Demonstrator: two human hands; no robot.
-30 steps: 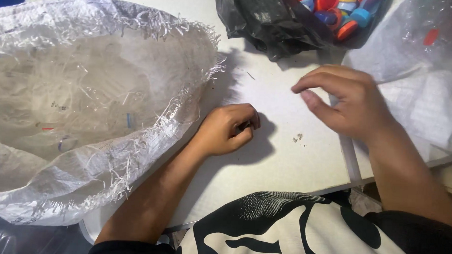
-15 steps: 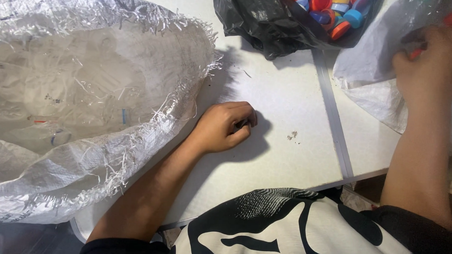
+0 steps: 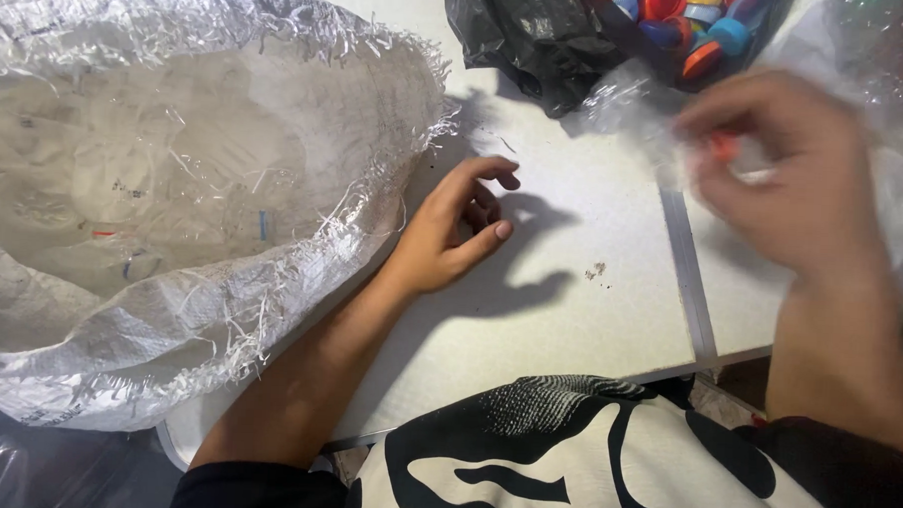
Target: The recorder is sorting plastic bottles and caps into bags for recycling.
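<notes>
left hand (image 3: 450,236) resting loosely spread on white table (image 3: 569,318) beside woven sack (image 3: 173,204) | right hand (image 3: 785,171) pinching blurred clear bottle (image 3: 627,110), neck pointing right, axis lying across

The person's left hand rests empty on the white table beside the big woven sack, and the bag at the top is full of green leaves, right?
Not quite. In the head view the black bag holds colourful bottle caps, not leaves. The left hand does rest empty on the white table beside the woven sack.
</notes>
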